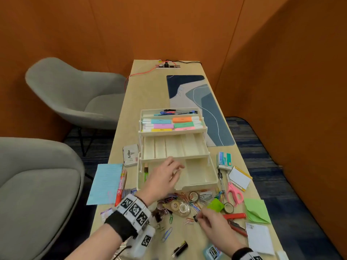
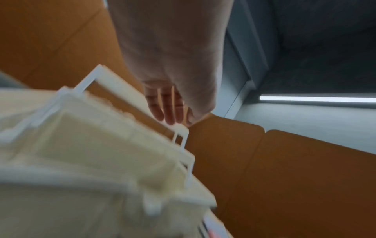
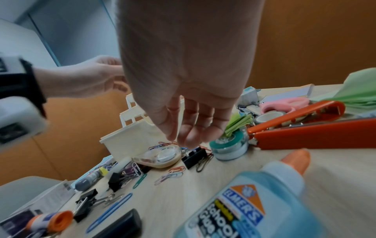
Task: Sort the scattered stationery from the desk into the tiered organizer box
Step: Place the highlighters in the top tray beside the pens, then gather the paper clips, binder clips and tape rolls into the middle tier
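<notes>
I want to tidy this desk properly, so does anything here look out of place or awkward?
Yes: the orange stapler lies sprung open on the desk, beside the green paper. Paper clips lie tangled in a loose heap before the organizer box, whose middle tier looks empty.

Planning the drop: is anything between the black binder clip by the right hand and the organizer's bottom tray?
Yes. The left hand hovers over the bottom tray's left part, and a tape dispenser lies on the desk between the black binder clip and the tray front.
</notes>
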